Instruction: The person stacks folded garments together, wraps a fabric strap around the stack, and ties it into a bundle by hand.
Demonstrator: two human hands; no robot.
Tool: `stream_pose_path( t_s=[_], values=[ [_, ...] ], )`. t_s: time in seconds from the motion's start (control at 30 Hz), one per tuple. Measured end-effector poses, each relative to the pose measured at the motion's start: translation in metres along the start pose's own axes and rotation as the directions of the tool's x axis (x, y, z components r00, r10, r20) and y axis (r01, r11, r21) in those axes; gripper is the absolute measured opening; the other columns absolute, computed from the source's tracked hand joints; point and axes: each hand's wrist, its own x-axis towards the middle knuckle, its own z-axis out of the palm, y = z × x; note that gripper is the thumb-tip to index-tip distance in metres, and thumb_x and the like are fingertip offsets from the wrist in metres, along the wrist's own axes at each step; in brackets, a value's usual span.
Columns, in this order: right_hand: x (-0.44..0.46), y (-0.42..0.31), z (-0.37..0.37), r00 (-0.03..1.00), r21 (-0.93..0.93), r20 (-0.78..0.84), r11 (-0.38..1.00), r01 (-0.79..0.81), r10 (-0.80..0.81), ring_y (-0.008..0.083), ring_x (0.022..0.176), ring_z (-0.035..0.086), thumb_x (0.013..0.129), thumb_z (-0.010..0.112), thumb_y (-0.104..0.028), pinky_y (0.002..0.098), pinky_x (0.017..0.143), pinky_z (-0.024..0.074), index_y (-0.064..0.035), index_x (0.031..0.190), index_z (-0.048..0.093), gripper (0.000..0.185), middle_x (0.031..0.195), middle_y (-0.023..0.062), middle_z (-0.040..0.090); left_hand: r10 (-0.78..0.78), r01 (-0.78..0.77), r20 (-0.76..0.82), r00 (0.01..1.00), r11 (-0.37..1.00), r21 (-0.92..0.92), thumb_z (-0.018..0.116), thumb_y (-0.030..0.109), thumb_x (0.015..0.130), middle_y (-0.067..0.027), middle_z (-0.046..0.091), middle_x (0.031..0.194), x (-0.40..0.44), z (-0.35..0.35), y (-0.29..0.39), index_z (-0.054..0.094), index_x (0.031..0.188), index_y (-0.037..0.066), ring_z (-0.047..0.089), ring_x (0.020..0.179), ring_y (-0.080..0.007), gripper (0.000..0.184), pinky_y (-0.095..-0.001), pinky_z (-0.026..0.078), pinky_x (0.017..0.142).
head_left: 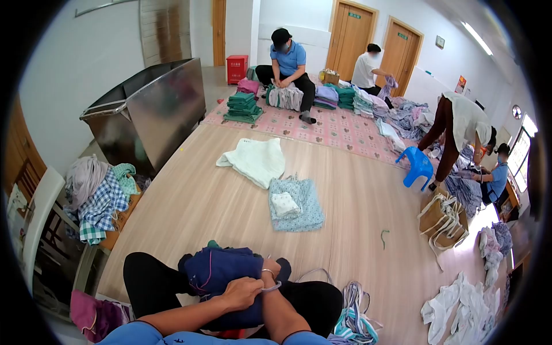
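A folded navy cloth bundle (227, 267) with thin pink piping rests between my bent legs. My left hand (242, 292) is closed at its near right side, beside a pale narrow strap (272, 287) that curves past my right wrist. Against the bundle's right edge is my right hand (272, 267), its fingers curled and partly hidden; what they hold cannot be made out. A band circles that wrist. On the floor right of my knee lies a heap of striped cloth straps (356, 316).
Ahead lie a pale green cloth (256, 160) and a folded blue patterned garment (297, 204). A metal bin (161, 109) and piled clothes (98, 192) stand left. Rightward are a blue stool (415, 165), a bag of straps (443, 221) and white cloths (463, 310). Several people sit or bend among garments.
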Motion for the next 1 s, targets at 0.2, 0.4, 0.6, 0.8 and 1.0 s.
stream_pose_path(
  t_s=[0.2,0.4,0.6,0.8,1.0],
  values=[
    [0.033,0.018,0.021,0.994,-0.005,0.105,1.000,0.020,-0.019,0.0278,0.072,0.060,0.082,0.050,-0.029,0.0366,0.062,0.0465,-0.0085,0.076,0.065,0.026,0.078,0.0129,0.062,-0.253,0.237,-0.076,0.965,0.957,-0.167,0.054,0.017,0.085,-0.0065,0.062,0.063,0.021,0.017,-0.019,0.058,0.078,0.007,0.062,0.059,-0.0216,0.012,-0.0345,0.046,0.057],
    [-0.003,0.018,-0.081,0.763,0.737,0.645,0.226,-0.637,0.047,0.0206,0.045,0.045,0.084,0.043,-0.024,0.0353,0.043,0.0335,-0.0182,0.062,0.052,0.025,0.054,0.0056,0.048,-0.305,0.322,-0.192,0.933,0.945,0.061,0.055,0.019,0.081,-0.0213,0.064,0.080,0.032,0.014,-0.018,0.063,0.083,0.009,0.061,0.080,-0.0412,0.012,-0.0510,0.046,0.071],
    [-0.091,-0.008,-0.182,0.610,0.611,0.788,-0.019,-0.791,-0.085,0.0169,0.038,0.022,0.084,0.038,-0.018,0.0320,0.040,0.0197,-0.0136,0.063,0.036,0.022,0.045,0.0010,0.025,-0.354,0.344,-0.022,0.935,0.890,0.300,0.058,0.017,0.078,-0.0217,0.065,0.087,0.049,0.007,0.022,0.066,0.085,0.004,0.063,0.088,-0.0382,0.017,-0.0471,0.049,0.078],
    [-0.111,-0.031,-0.187,0.758,0.789,0.613,0.125,-0.601,-0.224,0.0175,0.040,0.023,0.085,0.035,-0.018,0.0327,0.041,0.0249,-0.0125,0.063,0.035,0.023,0.047,0.0014,0.026,-0.200,0.098,0.208,0.957,0.903,0.419,0.060,0.018,0.075,-0.0224,0.065,0.090,0.047,0.015,0.005,0.068,0.086,0.004,0.063,0.090,-0.0368,0.020,-0.0449,0.050,0.079],
    [-0.126,-0.042,-0.180,0.875,0.902,0.422,0.205,-0.380,-0.238,0.0179,0.043,0.039,0.092,0.041,-0.020,0.0314,0.043,0.0353,-0.0099,0.065,0.042,0.029,0.050,0.0054,0.040,-0.098,-0.004,0.319,0.943,0.952,0.305,0.057,0.018,0.074,-0.0230,0.064,0.083,0.041,0.007,0.000,0.066,0.085,0.003,0.063,0.084,-0.0381,0.021,-0.0455,0.049,0.075]
  ],
)
